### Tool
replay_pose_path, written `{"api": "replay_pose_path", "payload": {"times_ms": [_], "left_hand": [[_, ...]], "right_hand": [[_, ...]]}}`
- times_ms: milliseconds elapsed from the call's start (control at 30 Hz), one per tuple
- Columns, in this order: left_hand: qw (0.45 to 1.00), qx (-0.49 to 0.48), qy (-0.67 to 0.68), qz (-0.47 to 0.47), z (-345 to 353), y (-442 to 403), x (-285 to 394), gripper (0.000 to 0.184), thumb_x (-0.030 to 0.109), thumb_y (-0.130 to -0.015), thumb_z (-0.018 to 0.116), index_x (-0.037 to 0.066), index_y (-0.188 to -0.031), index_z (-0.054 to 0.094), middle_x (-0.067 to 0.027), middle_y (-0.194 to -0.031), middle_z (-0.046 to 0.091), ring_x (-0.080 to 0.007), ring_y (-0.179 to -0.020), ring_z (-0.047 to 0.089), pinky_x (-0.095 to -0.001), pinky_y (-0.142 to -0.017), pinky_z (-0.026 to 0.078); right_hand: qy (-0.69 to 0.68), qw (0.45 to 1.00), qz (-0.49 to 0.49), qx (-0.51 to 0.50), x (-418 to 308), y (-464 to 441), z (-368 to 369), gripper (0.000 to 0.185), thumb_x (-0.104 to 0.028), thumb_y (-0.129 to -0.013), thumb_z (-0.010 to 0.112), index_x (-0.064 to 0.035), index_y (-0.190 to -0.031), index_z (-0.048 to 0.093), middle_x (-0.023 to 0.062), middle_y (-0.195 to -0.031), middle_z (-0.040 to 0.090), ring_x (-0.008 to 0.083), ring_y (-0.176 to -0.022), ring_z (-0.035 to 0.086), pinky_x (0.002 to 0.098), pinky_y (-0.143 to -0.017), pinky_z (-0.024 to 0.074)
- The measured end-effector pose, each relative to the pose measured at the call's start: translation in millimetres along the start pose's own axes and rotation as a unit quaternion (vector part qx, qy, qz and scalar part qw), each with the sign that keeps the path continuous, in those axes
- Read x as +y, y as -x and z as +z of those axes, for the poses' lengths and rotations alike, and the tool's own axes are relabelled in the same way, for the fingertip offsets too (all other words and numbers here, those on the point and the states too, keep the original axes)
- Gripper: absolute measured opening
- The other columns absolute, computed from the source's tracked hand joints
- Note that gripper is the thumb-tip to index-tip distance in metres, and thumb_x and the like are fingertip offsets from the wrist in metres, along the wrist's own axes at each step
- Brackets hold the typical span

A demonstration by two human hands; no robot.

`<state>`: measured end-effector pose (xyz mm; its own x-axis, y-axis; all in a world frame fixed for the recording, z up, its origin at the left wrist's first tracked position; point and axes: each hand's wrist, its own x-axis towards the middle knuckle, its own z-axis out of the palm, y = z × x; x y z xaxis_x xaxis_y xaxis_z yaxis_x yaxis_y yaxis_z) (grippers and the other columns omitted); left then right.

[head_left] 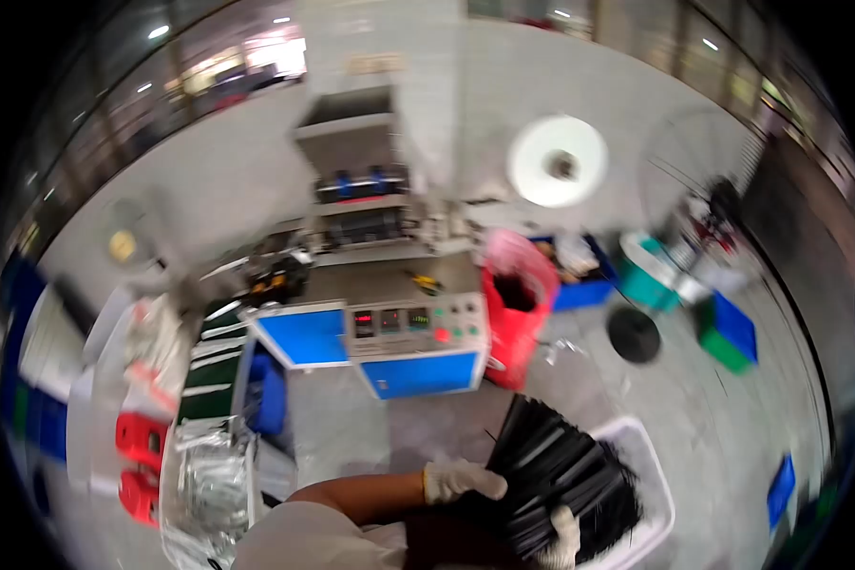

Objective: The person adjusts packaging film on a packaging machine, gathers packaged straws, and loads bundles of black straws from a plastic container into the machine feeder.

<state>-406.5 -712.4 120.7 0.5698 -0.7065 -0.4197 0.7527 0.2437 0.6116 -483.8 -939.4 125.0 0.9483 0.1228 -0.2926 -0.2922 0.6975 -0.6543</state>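
Observation:
Black thin strips (pixel 565 470) lie in a thick fanned bundle over a white bin (pixel 657 475) at the lower right. My left hand (pixel 464 481), in a pale glove, is against the left side of the bundle; its fingers are partly hidden by the strips. Lower down, my right hand (pixel 562 540), also gloved, lies over the strips with its fingers wrapped on them.
A machine with a control panel (pixel 418 323) stands ahead. To its right are a red bag (pixel 511 323), a blue bin (pixel 584 293) and a black disc (pixel 634 334). Red stools (pixel 142 439) and a container of clear wrapped items (pixel 209 484) are at the left.

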Motion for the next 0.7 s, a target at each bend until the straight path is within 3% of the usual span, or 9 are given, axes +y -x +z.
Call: {"api": "replay_pose_path", "payload": {"times_ms": [133, 233, 433, 467, 500, 567, 633, 700], "left_hand": [[0.997, -0.047, -0.062, -0.001, -2, 17, 19, 0.042, 0.001, -0.075, 0.074, -0.005, -0.116, 0.064, -0.0081, -0.109, 0.068, -0.0185, -0.097, 0.065, -0.0333, -0.088, 0.051], [0.972, -0.02, -0.229, 0.047, -19, 9, 28, 0.047, -0.002, -0.075, 0.072, -0.002, -0.12, 0.061, -0.0078, -0.107, 0.068, -0.0171, -0.099, 0.063, -0.0325, -0.089, 0.05], [0.941, 0.129, -0.123, 0.288, -94, 13, 75, 0.057, 0.001, -0.073, 0.074, 0.002, -0.127, 0.057, -0.0099, -0.109, 0.066, -0.0178, -0.104, 0.061, -0.0329, -0.091, 0.05], [0.939, 0.123, -0.122, 0.297, -115, 16, 96, 0.057, 0.001, -0.073, 0.074, 0.002, -0.127, 0.057, -0.0099, -0.109, 0.066, -0.0178, -0.104, 0.061, -0.0329, -0.091, 0.05], [0.937, 0.137, -0.172, 0.27, -136, 24, 123, 0.059, 0.004, -0.072, 0.074, 0.003, -0.128, 0.056, -0.011, -0.111, 0.066, -0.0184, -0.106, 0.061, -0.0334, -0.093, 0.049], [0.936, 0.149, -0.211, 0.24, -163, 43, 173, 0.061, 0.008, -0.072, 0.075, 0.003, -0.129, 0.055, -0.0121, -0.112, 0.065, -0.019, -0.108, 0.06, -0.034, -0.094, 0.049], [0.93, 0.204, -0.151, 0.267, -179, 64, 221, 0.06, 0.012, -0.074, 0.072, 0.0, -0.129, 0.053, -0.0122, -0.112, 0.066, -0.0197, -0.105, 0.061, -0.0334, -0.091, 0.049], [0.894, 0.327, -0.177, 0.249, -208, 60, 250, 0.054, 0.011, -0.076, 0.07, -0.001, -0.127, 0.055, -0.0125, -0.11, 0.066, -0.0188, -0.103, 0.062, -0.0323, -0.089, 0.049]], "right_hand": [[0.036, 0.995, 0.055, -0.076, 4, -41, 23, 0.047, -0.008, -0.086, 0.068, -0.0032, -0.128, 0.049, 0.0107, -0.102, 0.062, 0.0243, -0.085, 0.061, 0.0346, -0.075, 0.0514], [0.141, 0.986, 0.038, -0.08, 19, -75, 46, 0.048, -0.007, -0.086, 0.068, -0.0037, -0.13, 0.048, 0.0095, -0.105, 0.061, 0.0216, -0.088, 0.06, 0.033, -0.077, 0.0509], [0.348, 0.931, -0.031, -0.11, 64, -178, 128, 0.051, -0.005, -0.087, 0.069, -0.0046, -0.133, 0.047, 0.0071, -0.111, 0.06, 0.0163, -0.092, 0.058, 0.0299, -0.081, 0.05], [0.365, 0.926, -0.018, -0.097, 71, -201, 150, 0.058, -0.002, -0.085, 0.07, -0.0061, -0.137, 0.045, 0.007, -0.115, 0.06, 0.0143, -0.098, 0.056, 0.0295, -0.086, 0.0483], [0.437, 0.893, -0.065, -0.085, 81, -228, 169, 0.063, -0.006, -0.085, 0.071, -0.0057, -0.141, 0.042, 0.0087, -0.119, 0.059, 0.0175, -0.1, 0.057, 0.0309, -0.088, 0.0481], [0.468, 0.881, -0.046, -0.049, 85, -276, 228, 0.052, -0.007, -0.078, 0.068, -0.0016, -0.127, 0.052, 0.0085, -0.104, 0.065, 0.0165, -0.086, 0.063, 0.0316, -0.076, 0.0534], [0.442, 0.884, 0.04, -0.143, 82, -330, 279, 0.051, -0.009, -0.08, 0.068, -0.0007, -0.128, 0.052, 0.0069, -0.102, 0.065, 0.013, -0.086, 0.061, 0.0298, -0.075, 0.0529], [0.44, 0.862, 0.06, -0.246, 67, -359, 361, 0.054, -0.009, -0.08, 0.069, -0.0002, -0.13, 0.05, 0.0069, -0.103, 0.065, 0.0133, -0.087, 0.061, 0.0287, -0.078, 0.0523]]}}
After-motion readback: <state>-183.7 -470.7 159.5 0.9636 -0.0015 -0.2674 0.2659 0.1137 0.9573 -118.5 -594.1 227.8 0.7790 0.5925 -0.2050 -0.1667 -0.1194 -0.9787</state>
